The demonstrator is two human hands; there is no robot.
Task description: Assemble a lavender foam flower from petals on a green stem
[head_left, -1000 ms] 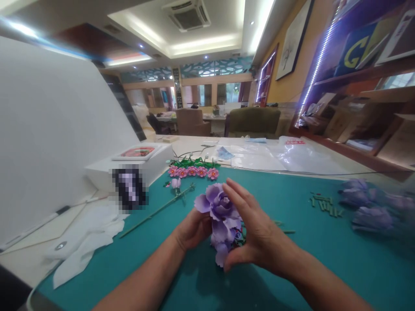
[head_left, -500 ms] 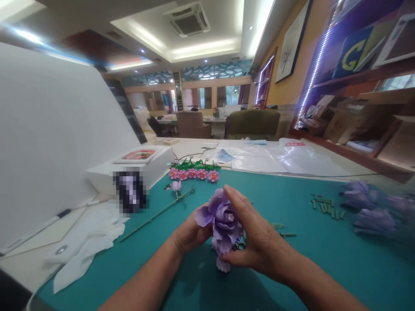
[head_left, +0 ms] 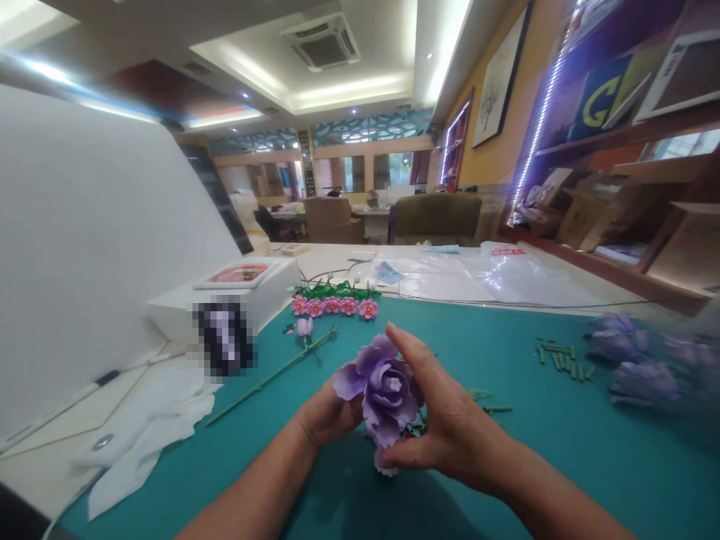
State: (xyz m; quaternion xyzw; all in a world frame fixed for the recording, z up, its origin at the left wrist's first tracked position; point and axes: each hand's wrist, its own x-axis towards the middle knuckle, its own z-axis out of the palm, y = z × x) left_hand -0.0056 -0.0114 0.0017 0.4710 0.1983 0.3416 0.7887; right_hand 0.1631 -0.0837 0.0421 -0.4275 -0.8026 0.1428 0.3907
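A purple artificial flower [head_left: 388, 390] with ruffled petals is held between my two hands above the green mat [head_left: 270, 457]. My left hand [head_left: 333, 412] grips it from behind and the left, its fingertips hidden by petals. My right hand [head_left: 436, 409] curves around the right side, thumb at a lower petal and fingers along the upper right edge. Below the bloom, small green and red bits show between the petals and my right thumb; I cannot make out what they are. A green stem [head_left: 270, 379] lies to the left, with a pale purple bud [head_left: 304, 327] near its upper end.
Pink flowers [head_left: 333, 306] with green leaves line the mat's far edge. Short green pieces [head_left: 562, 360] and more purple flowers [head_left: 644, 382] lie at right. A white box [head_left: 275, 289] stands back left, near crumpled white tissue [head_left: 146, 442]. Clear plastic sheets [head_left: 450, 279] lie beyond the mat.
The flower has tipped slightly, its centre now facing me a little more. Both hands keep their hold. The whole view has shifted slightly.
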